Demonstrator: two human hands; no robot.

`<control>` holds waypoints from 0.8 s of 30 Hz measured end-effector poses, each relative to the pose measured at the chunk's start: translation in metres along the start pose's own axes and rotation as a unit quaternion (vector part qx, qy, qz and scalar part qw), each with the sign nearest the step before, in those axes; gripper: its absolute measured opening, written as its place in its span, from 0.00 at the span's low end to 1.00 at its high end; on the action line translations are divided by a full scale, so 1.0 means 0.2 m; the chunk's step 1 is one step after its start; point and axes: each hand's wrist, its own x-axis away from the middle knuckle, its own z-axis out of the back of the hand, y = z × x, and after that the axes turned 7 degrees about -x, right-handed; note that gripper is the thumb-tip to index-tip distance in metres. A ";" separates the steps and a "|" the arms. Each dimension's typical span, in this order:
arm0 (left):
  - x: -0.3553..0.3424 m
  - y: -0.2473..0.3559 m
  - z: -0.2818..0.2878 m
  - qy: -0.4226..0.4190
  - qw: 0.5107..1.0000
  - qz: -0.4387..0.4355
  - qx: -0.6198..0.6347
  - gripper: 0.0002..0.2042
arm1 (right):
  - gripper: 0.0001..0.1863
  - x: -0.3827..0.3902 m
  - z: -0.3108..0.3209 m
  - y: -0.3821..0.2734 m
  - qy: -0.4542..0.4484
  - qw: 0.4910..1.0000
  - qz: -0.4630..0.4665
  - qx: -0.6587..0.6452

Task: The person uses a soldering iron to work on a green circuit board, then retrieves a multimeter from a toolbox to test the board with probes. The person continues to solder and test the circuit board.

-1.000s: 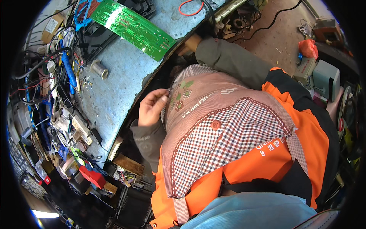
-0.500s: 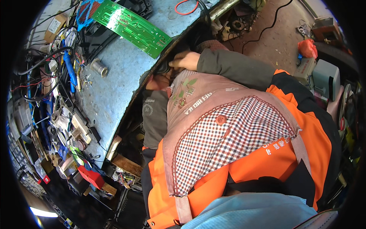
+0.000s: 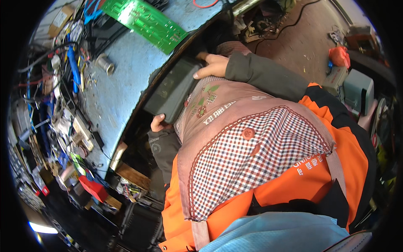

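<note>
A dark grey, box-like thing with a smooth flat top [image 3: 172,90] lies between my two hands, at my lap along the edge of the workbench. Its exact kind I cannot make out, and its far side is hidden under the bench edge. My left hand [image 3: 158,123] is closed at its near end, thumb up, with the other fingers out of sight. At the far end, my right hand [image 3: 213,66] has its fingers bent over the corner, touching it.
On the blue workbench [image 3: 126,90] lie a green circuit board [image 3: 145,24] and a spool of solder wire [image 3: 105,64]. Tools, cables and parts crowd its left side. Underneath stand a wooden block [image 3: 133,175] and a red box [image 3: 93,188]. Several machines stand at the right, including a grey one [image 3: 359,89].
The dark grey box-like thing has come into view from under the bench edge. My left hand has moved nearer to me, away from my right hand, which has shifted slightly right.
</note>
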 end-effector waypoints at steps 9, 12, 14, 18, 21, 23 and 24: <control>0.19 -0.14 0.24 0.114 0.989 0.082 -0.036 0.31 | 0.38 0.01 -0.09 -0.10 -0.149 0.943 -0.041 0.294; 0.19 -0.21 0.21 0.160 0.986 -0.032 -0.032 0.32 | 0.33 -0.03 -0.12 -0.16 -0.116 0.932 0.009 0.343; 0.16 -0.20 0.18 0.143 0.982 -0.119 0.016 0.37 | 0.29 -0.01 -0.14 -0.23 -0.076 0.937 0.040 0.338; 0.02 -0.17 0.35 0.296 0.900 -0.305 -0.093 0.46 | 0.27 -0.05 -0.08 -0.27 -0.122 0.969 -0.090 -0.193; 0.06 -0.11 0.21 0.209 0.962 -0.167 0.047 0.53 | 0.28 -0.09 -0.08 -0.25 -0.121 0.967 0.005 -0.224; 0.06 -0.10 0.24 0.223 0.965 -0.140 0.006 0.54 | 0.27 -0.13 -0.13 -0.20 -0.102 0.983 0.049 -0.144; 0.04 -0.08 0.19 0.210 0.969 -0.128 0.011 0.55 | 0.26 -0.14 -0.13 -0.16 -0.094 0.985 0.069 -0.124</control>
